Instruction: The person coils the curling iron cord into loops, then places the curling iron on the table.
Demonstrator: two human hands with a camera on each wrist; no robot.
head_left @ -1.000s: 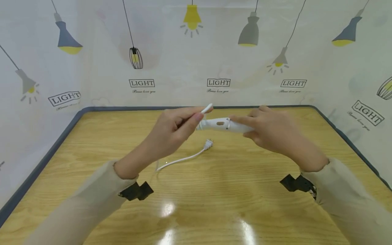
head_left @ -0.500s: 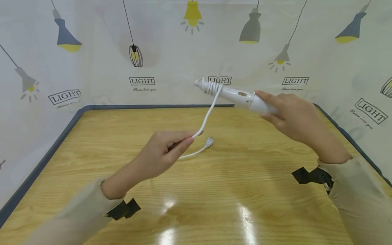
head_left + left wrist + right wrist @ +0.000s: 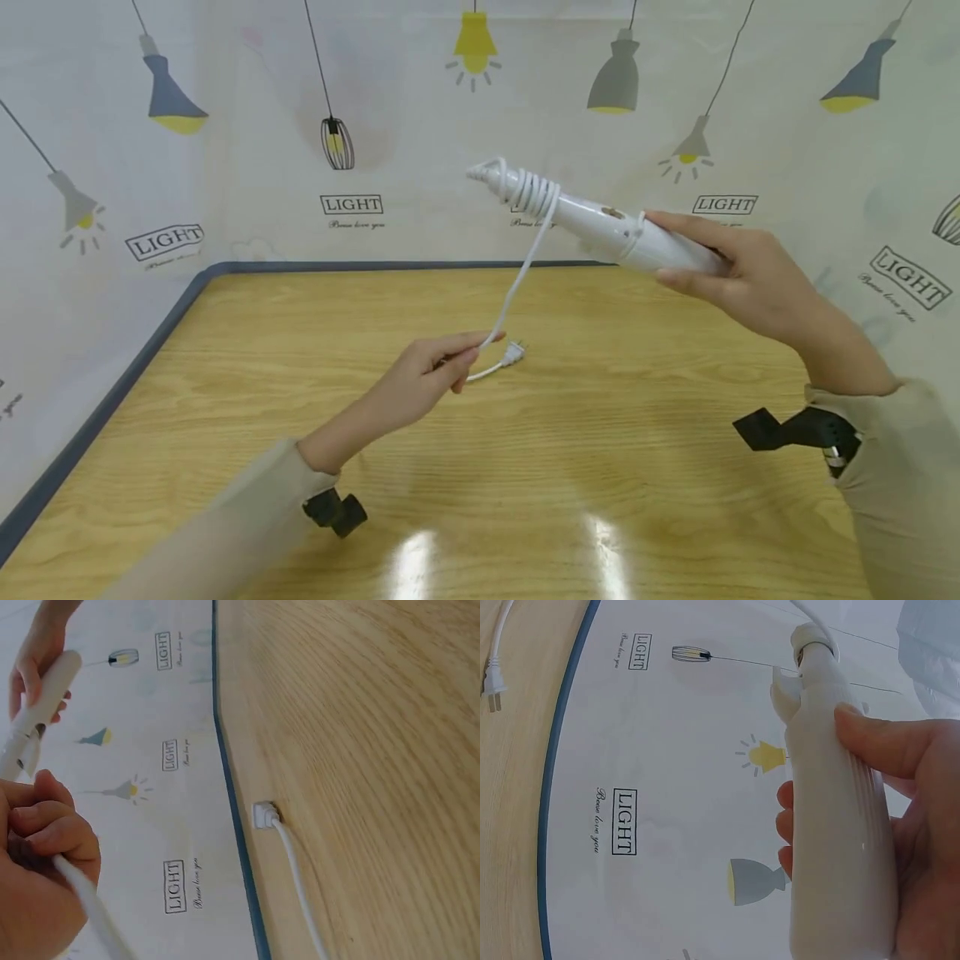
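My right hand [image 3: 776,287] grips the thick end of a white wand-shaped electric appliance [image 3: 592,227], raised above the table and tilted up to the left. Several turns of white power cord [image 3: 517,287] circle its narrow end, which tapers to a ribbed tip. Lower down, my left hand [image 3: 408,383] pinches the cord, which runs slanting between the hands. A two-pin plug [image 3: 513,353] lies on the table behind the left fingers. Along the appliance body [image 3: 840,825], the right wrist view shows my thumb on one side and fingertips on the other.
The wooden table [image 3: 525,483] has a dark blue edge strip [image 3: 337,266]. Behind it stands a pale wall covering [image 3: 420,108] printed with lamps. A black wrist mount [image 3: 795,429] sits at the right cuff, another mount [image 3: 335,510] at the left.
The right hand has lifted the appliance up and to the right, away from the left hand. The left hand has dropped lower, keeping its pinch, and more cord spans between them.
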